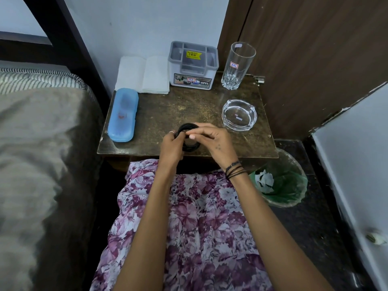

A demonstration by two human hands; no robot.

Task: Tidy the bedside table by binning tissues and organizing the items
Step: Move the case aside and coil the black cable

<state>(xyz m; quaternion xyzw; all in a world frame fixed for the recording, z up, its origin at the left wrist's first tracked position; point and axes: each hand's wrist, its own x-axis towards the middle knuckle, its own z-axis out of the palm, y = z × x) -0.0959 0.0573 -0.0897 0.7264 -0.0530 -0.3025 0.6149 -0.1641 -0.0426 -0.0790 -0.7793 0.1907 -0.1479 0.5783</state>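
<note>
Black bangles (187, 137) between both hands.

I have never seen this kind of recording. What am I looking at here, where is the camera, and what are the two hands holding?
There is no machine here. The single picture comes from a wide-angle camera worn on a person's head, looking down at their own bare arms and lap.

The left hand and right hand together hold a stack of thin black rings, probably bangles, just above the dark wooden bedside table.

On the table lie a long blue plastic case, folded white tissues, a grey plastic organiser box with compartments, a tall clear drinking glass and a round clear glass ashtray.

On the floor to the right stands a bin with a green liner, with crumpled white tissue inside.
</note>
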